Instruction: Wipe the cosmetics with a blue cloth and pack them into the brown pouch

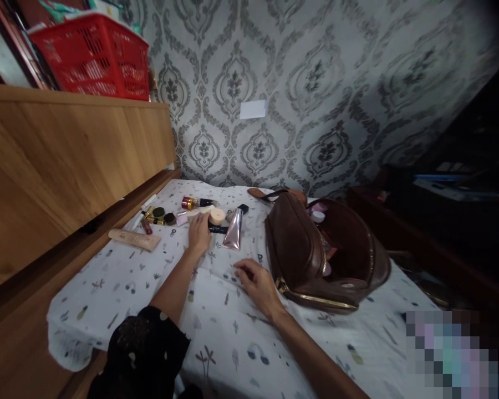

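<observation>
Surface: a bed with a white printed sheet (216, 327); a wooden headboard (66, 160) runs along its left side.

Left hand (199, 233): stretched to the far left part of the bed, palm down, over a cluster of cosmetics. The fingers (198, 220) lie on a pale tube (203, 211). Whether they grip it or only rest on it cannot be told from this angle.

Right hand (255, 282): lying on the sheet nearer the person. Its fingers are loosely spread and slightly bent, holding nothing. It sits just beside the near left corner of a brown bag (311, 260).

Items about the left hand:
- A round beige pot (217, 216) lies just right of the fingertips, touching the pale tube.
- A pink metallic tube (234, 231) lies right of the hand, pointing near to far.
- A bottle with a red and gold cap (190, 203) lies just beyond the fingertips.
- Two dark round pots (163, 215) lie left of the hand.
- A flat beige tube (134, 239) lies further left, close to the headboard.

Brown bag: on its side on the right of the bed, zip open, with small pink and white items visible in its mouth.

A red basket (93, 52) stands on top of the headboard, far left.
</observation>
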{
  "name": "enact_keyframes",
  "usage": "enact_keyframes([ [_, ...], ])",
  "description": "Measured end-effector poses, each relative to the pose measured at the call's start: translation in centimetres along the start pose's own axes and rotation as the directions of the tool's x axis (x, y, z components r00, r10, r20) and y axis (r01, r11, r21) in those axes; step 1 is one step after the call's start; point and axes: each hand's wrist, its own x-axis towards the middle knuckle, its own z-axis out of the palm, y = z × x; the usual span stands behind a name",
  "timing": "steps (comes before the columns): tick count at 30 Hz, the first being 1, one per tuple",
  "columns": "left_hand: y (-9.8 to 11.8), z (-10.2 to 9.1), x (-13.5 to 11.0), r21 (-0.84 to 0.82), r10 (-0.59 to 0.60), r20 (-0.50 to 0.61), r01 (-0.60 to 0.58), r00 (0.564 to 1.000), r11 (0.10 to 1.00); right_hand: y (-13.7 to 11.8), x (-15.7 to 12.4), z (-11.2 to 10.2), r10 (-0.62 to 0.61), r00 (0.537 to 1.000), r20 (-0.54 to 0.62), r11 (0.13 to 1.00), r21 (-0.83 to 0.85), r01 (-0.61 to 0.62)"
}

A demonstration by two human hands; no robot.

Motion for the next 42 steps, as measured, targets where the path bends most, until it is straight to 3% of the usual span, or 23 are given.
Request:
enact_keyframes([
  [7, 0.9, 0.0, -0.3, -0.006, 0.078, 0.093, -0.077, 0.993, 0.997, 0.0, -0.1, 0.0, -0.005, 1.0, 0.001, 1.0, 0.003, 0.005],
  [20, 2.0, -1.0, -0.3, 0.009, 0.108, 0.073, -0.109, 0.991, 0.994, 0.1, 0.0, 0.0, -0.004, 1.0, 0.003, 1.0, -0.022, 0.004],
  [25, 3.0, -0.9, -0.3, 0.113, 0.179, 0.08, -0.187, 0.981, 0.976, 0.3, 0.1, 0.1, -0.022, 1.0, -0.005, 0.999, -0.031, 0.022],
  [34, 5.6, -0.1, -1.0, 0.14, 0.326, 0.289, -0.377, 0.9, 0.916, 0.5, 0.0, 0.3, -0.029, 0.999, -0.018, 0.999, -0.016, 0.029],
  [39, 6.1, -0.3, -1.2, 0.002, 0.415, 0.385, -0.45, 0.824, 0.893, 0.4, 0.1, 0.4, -0.027, 0.999, -0.023, 0.999, -0.029, 0.026],
  [42, 5.9, -0.2, -1.2, -0.083, 0.434, 0.379, -0.437, 0.817, 0.896, 0.0, 0.0, 0.2, -0.025, 1.0, -0.016, 0.999, -0.033, 0.025],
])
